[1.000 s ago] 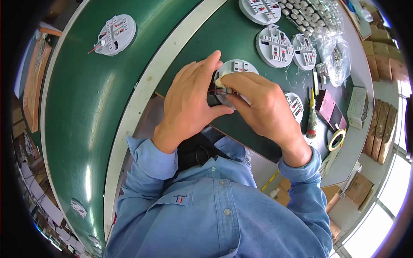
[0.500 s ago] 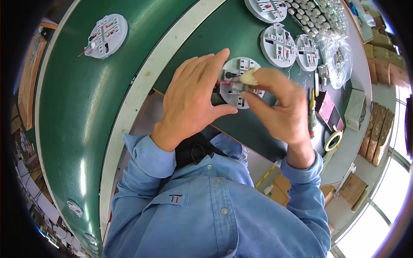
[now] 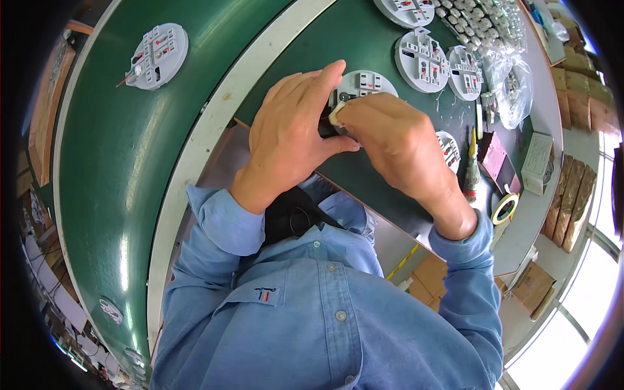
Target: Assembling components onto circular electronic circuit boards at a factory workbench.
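Note:
A round light-grey plate (image 3: 380,81) with raised terminal blocks lies on the green bench in front of me. My left hand (image 3: 286,133) is curved round its left side, fingers along the far edge and thumb near its front, gripping it. Over the plate's near part bends my right hand (image 3: 396,140), fingertips pinched together and pointing left. A pale yellow finger cover (image 3: 336,114) sits on one of its fingers. Whatever the pinch holds is hidden behind the fingers. Close to my right wrist, another grey plate (image 3: 448,151) is partly covered by the hand.
More grey plates (image 3: 421,62) with blocks stand at the back right, beside a clear bag of small parts (image 3: 481,26). A yellow-handled screwdriver (image 3: 472,153), a tape roll (image 3: 505,209) and a small box (image 3: 538,166) lie right. Leftward, a green conveyor (image 3: 136,162) carries a plate (image 3: 159,57).
My right hand has moved left and turned down over the plate, covering more of it. The held plate has shifted slightly away from me. Another plate beside my right wrist has come into view.

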A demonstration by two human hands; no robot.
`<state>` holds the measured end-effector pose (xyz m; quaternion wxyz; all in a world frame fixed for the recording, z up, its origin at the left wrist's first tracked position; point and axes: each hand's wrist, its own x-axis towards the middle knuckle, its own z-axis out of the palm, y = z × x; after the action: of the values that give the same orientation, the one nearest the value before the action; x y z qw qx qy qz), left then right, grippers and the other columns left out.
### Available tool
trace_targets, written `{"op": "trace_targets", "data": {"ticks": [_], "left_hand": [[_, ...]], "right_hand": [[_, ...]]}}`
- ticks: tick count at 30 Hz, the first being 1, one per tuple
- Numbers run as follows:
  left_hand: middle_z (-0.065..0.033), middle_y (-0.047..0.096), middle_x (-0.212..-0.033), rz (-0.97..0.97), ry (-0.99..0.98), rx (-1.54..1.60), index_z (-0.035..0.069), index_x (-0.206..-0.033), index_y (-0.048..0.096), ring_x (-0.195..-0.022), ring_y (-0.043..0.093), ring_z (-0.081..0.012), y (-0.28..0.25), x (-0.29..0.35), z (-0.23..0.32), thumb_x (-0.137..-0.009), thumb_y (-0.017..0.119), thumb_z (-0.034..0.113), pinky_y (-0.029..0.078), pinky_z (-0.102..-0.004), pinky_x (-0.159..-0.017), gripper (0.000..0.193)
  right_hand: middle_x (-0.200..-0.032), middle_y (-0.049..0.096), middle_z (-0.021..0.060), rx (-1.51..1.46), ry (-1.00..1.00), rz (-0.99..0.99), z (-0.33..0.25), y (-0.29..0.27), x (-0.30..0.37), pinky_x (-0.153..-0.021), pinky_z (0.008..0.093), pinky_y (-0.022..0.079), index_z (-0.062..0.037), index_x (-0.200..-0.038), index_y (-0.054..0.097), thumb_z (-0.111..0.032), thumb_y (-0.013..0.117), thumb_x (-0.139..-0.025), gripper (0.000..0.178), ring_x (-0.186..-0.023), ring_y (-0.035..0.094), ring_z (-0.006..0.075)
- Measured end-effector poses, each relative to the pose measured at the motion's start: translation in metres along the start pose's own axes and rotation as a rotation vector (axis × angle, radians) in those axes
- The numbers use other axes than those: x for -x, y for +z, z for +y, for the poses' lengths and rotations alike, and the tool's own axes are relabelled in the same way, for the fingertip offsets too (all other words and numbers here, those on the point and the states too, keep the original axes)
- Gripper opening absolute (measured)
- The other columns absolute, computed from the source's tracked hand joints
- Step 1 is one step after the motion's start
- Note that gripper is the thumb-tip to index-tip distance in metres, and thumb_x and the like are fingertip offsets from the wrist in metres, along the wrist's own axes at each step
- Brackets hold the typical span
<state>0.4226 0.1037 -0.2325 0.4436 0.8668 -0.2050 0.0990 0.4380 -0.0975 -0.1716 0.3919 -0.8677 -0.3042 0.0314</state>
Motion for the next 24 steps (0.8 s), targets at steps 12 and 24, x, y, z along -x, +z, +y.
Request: {"op": "trace_targets", "data": {"ticks": [12, 24], "left_hand": [[-0.0109, 0.075, -0.129, 0.014, -0.007, 0.006, 0.007, -0.149, 0.061, -0.119, 0.069, -0.0354, 0.002, -0.012, 0.01, -0.064, 0.1, 0.016, 0.053, -0.0471, -0.105, 0.094], [-0.0147, 0.073, -0.125, -0.107, 0.064, 0.242, 0.006, -0.136, 0.071, -0.114, 0.069, -0.0323, 0.004, -0.015, -0.019, -0.075, 0.093, 0.003, 0.059, -0.0425, -0.096, 0.065]], "right_hand": [[-0.107, 0.075, 0.0151, -0.061, -0.005, 0.072, 0.008, -0.013, 0.009, -0.083, 0.0447, 0.061, -0.0026, -0.118, 0.073, 0.002, 0.075, -0.088, 0.03, -0.098, 0.073, 0.037], [-0.119, 0.077, 0.0167, 0.604, 1.104, 0.329, 0.014, -0.087, 0.162, -0.095, 0.0339, 0.058, -0.0007, -0.145, 0.065, -0.013, 0.078, -0.098, 0.05, -0.106, 0.075, 0.023]]}}
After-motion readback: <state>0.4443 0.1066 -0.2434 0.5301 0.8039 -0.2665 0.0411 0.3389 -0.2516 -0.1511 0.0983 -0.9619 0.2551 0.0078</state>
